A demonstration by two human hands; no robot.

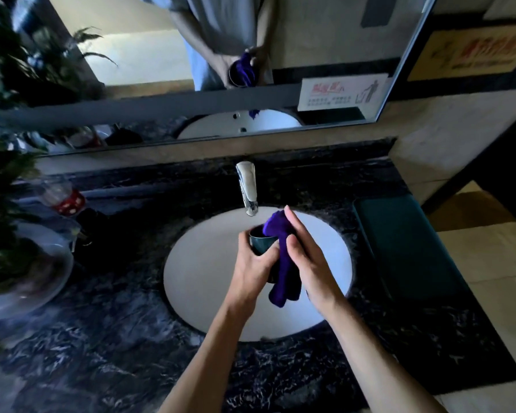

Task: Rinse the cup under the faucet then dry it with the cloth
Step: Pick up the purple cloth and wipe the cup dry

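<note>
Over the sink (209, 281) | left hand (252, 263) grips cup (261, 241) (base hidden) | right hand (306, 257) holds cloth (283, 263)

Public washroom: marble counter (108, 347), sink (197, 281), mirror (325, 40), wall notices (341, 92).

Dim, soft-focus picture; bright white sink (209, 281), blurred, wide-angle-bent edges.

I note dark marble counter (108, 338); mirror (221, 55) above it, potted plant (9, 180) at its left, dim light.
</note>
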